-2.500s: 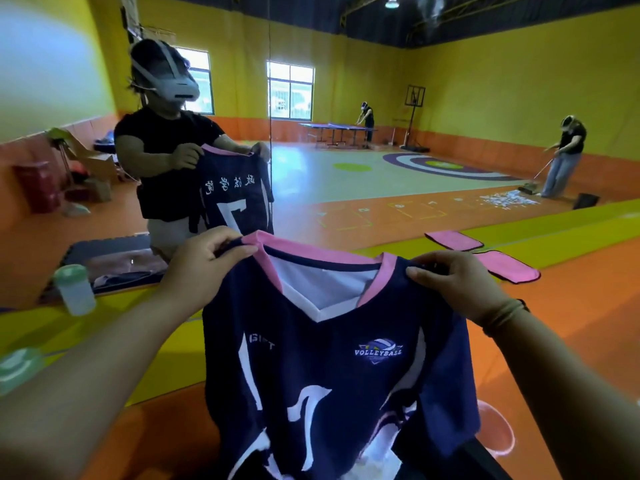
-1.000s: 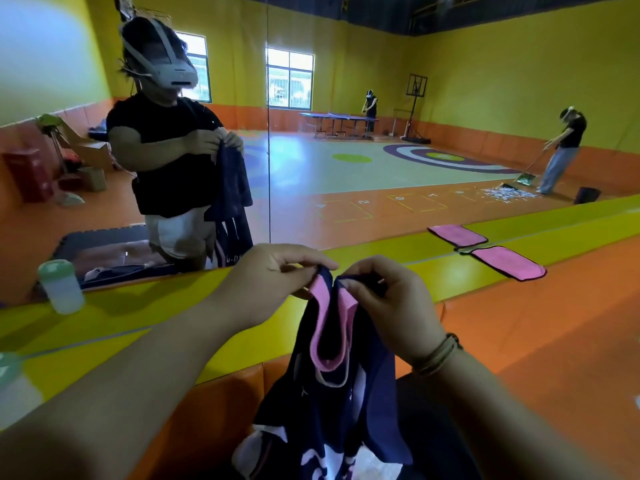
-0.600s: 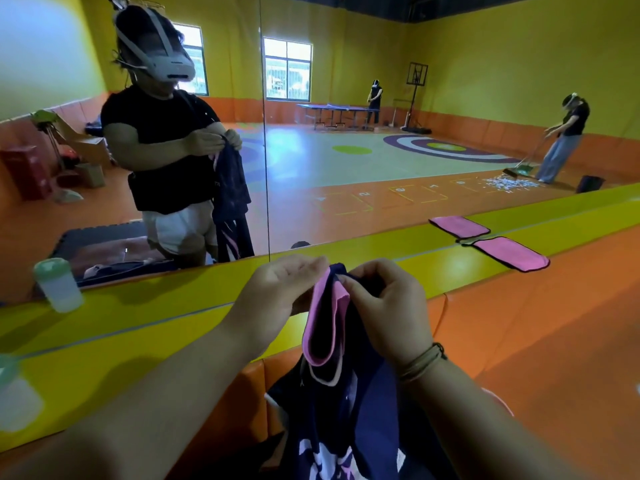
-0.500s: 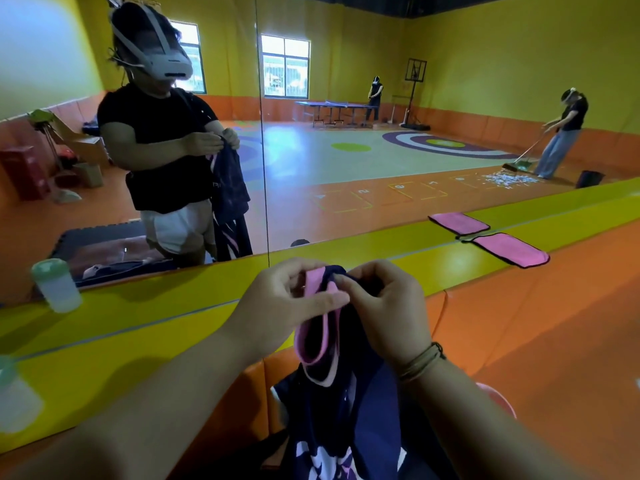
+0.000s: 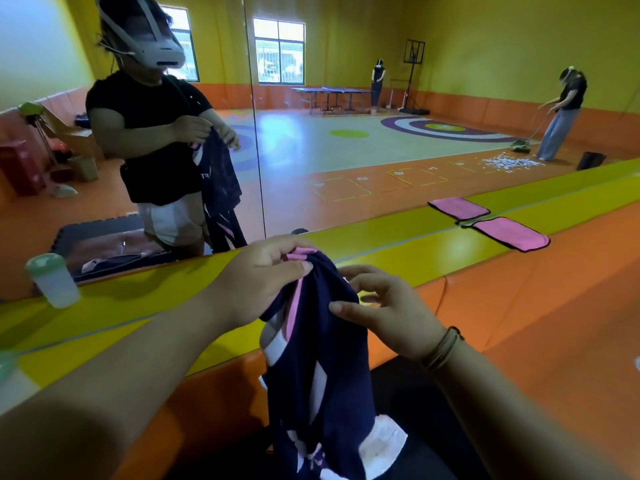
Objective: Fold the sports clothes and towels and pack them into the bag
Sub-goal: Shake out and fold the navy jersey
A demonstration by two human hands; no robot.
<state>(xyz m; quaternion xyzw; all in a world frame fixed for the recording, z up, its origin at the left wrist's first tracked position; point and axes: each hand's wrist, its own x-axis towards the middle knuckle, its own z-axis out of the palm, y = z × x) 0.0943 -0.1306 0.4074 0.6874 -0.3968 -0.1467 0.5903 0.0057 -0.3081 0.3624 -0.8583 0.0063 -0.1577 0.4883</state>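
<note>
Since 0.5 s ago right hand (image 5: pixel 391 311) has let go, fingers spread loose just right of jersey (image 5: pixel 322 362). Jersey hangs halved, long axis vert., under left hand (image 5: pixel 263 278) gripping its collar. Well beyond jersey, to right: pink towels (image 5: pixel 510 233).

Bright daylight enters through the windows (image 5: pixel 279 51); glare washes the floor (image 5: pixel 298 140); frame edges bend; lower corners blur.
</note>
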